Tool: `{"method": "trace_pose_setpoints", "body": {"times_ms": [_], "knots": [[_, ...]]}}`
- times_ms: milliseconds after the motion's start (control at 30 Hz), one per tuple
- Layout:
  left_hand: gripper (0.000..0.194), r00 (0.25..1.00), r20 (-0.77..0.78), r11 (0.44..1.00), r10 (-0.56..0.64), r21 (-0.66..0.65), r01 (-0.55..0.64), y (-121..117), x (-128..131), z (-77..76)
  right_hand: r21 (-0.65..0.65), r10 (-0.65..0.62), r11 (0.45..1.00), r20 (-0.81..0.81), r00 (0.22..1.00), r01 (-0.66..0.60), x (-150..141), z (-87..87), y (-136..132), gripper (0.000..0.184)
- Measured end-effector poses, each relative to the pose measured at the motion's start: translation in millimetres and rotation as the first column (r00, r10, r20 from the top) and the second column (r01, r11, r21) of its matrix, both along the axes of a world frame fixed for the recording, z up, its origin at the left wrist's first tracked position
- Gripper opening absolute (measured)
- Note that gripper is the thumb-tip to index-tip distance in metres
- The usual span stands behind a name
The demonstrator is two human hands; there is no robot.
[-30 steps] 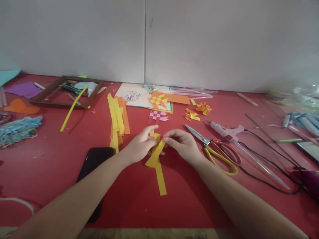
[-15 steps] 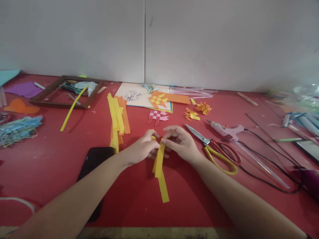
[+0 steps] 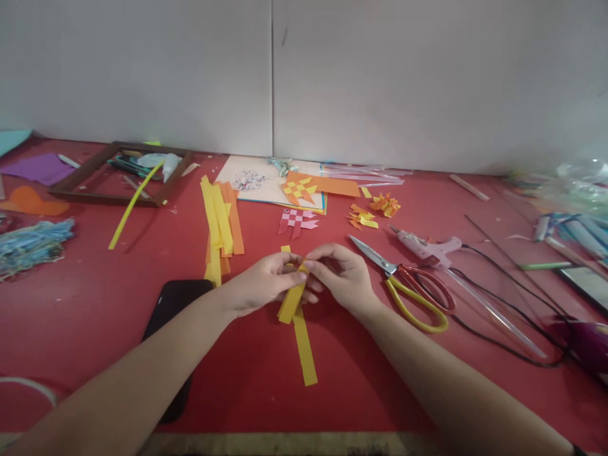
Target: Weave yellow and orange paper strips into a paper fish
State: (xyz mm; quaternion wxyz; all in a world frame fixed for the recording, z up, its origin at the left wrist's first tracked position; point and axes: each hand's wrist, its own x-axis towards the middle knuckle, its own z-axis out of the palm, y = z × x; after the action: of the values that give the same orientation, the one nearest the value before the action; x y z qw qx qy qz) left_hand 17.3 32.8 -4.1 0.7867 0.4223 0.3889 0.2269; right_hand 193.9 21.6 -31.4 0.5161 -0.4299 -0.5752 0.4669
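Between my hands is a folded yellow paper strip (image 3: 292, 303), its bend pinched at the top by the fingertips of both hands. My left hand (image 3: 266, 282) closes on it from the left, thumb in front. My right hand (image 3: 344, 275) grips the same fold from the right with thumb and index finger. A long yellow tail (image 3: 305, 348) hangs below toward me, and a short end (image 3: 285, 249) sticks out above my left fingers. Whether these are one strip or two is hidden by my fingers. Just beyond lies a pink checkered paper fish (image 3: 297, 220).
Scissors (image 3: 403, 278) and a pink glue gun (image 3: 427, 247) with its cord lie to the right. Yellow and orange strips (image 3: 221, 218) and a black phone (image 3: 175, 304) are at left. Farther back are a wooden frame (image 3: 107, 197), an orange-yellow woven fish (image 3: 299, 189) and paper scraps (image 3: 363, 218).
The hanging strip ends have swung and folded closer together, and my fingertips have come together at the bend. The view has shifted slightly to the right.
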Motion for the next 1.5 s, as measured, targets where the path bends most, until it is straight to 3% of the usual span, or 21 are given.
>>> {"method": "trace_pose_setpoints", "body": {"times_ms": [100, 167, 267, 367, 433, 500, 633, 700, 800, 933, 1033, 1133, 1233, 1367, 1500], "knots": [[0.007, 0.997, -0.016, 0.996, 0.079, 0.048, -0.078, 2.8, 0.2, -1.6, 0.083, -0.121, 0.990, 0.095, 0.988, 0.113, 3.2, -2.6, 2.8, 0.019], [0.004, 0.980, -0.013, 0.977, 0.200, 0.075, -0.199, 5.5, -0.2, 0.1, 0.133, -0.189, 0.978, 0.217, 0.958, 0.162, 6.6, -3.8, 5.7, 0.018], [0.009, 0.913, 0.031, 0.909, 0.406, 0.091, -0.407, 9.9, -1.6, 4.0, 0.169, -0.091, 0.986, 0.489, 0.868, 0.008, 8.7, -3.2, 8.2, 0.021], [0.011, 0.843, 0.068, 0.836, 0.534, 0.110, -0.538, 13.8, -3.2, 5.6, 0.176, 0.042, 0.957, 0.703, 0.710, -0.231, 6.3, -1.5, 7.6, 0.048], [0.012, 0.811, 0.069, 0.802, 0.581, 0.118, -0.585, 15.9, -4.1, 4.8, 0.156, 0.069, 0.943, 0.772, 0.632, -0.294, 4.4, -1.5, 6.8, 0.060], [0.014, 0.800, 0.055, 0.791, 0.598, 0.123, -0.599, 17.4, -4.5, 3.6, 0.153, 0.066, 0.944, 0.782, 0.620, -0.293, 3.7, -2.6, 6.2, 0.052], [0.016, 0.819, 0.003, 0.811, 0.574, 0.135, -0.569, 17.9, -4.7, 1.7, 0.213, -0.018, 0.965, 0.629, 0.777, -0.150, 5.6, -5.2, 5.4, 0.023], [0.016, 0.848, -0.039, 0.844, 0.528, 0.129, -0.520, 16.0, -5.1, 0.9, 0.209, -0.117, 0.978, 0.500, 0.858, 0.011, 7.2, -5.5, 5.5, 0.020], [0.026, 0.910, -0.183, 0.917, 0.372, 0.226, -0.329, 10.8, -6.2, 0.0, 0.110, -0.244, 0.969, 0.286, 0.927, 0.221, 9.7, -5.1, 7.7, 0.027], [0.044, 0.892, -0.403, 0.927, 0.203, 0.371, -0.043, 5.9, -7.9, -0.1, -0.041, -0.305, 0.951, 0.010, 0.952, 0.305, 12.0, -5.8, 14.1, 0.028], [0.040, 0.849, -0.478, 0.898, 0.226, 0.440, 0.008, 6.1, -8.9, 0.3, -0.147, -0.336, 0.939, -0.209, 0.918, 0.310, 11.6, -6.0, 18.1, 0.033], [0.030, 0.835, -0.495, 0.877, 0.242, 0.479, 0.030, 7.2, -10.2, 0.7, -0.217, -0.355, 0.930, -0.323, 0.877, 0.297, 11.6, -4.3, 20.9, 0.039], [0.021, 0.853, -0.437, 0.859, 0.284, 0.512, -0.023, 8.7, -11.7, 0.2, -0.258, -0.373, 0.922, -0.377, 0.848, 0.290, 14.9, -2.5, 24.1, 0.039], [0.021, 0.851, -0.324, 0.871, 0.414, 0.413, -0.266, 13.0, -12.8, -1.1, -0.279, -0.356, 0.927, -0.439, 0.825, 0.252, 21.7, -1.9, 29.3, 0.039], [0.027, 0.821, -0.132, 0.816, 0.556, 0.274, -0.509, 17.7, -12.4, 0.7, -0.283, -0.307, 0.941, -0.481, 0.821, 0.185, 24.8, -0.9, 32.3, 0.038]]}}
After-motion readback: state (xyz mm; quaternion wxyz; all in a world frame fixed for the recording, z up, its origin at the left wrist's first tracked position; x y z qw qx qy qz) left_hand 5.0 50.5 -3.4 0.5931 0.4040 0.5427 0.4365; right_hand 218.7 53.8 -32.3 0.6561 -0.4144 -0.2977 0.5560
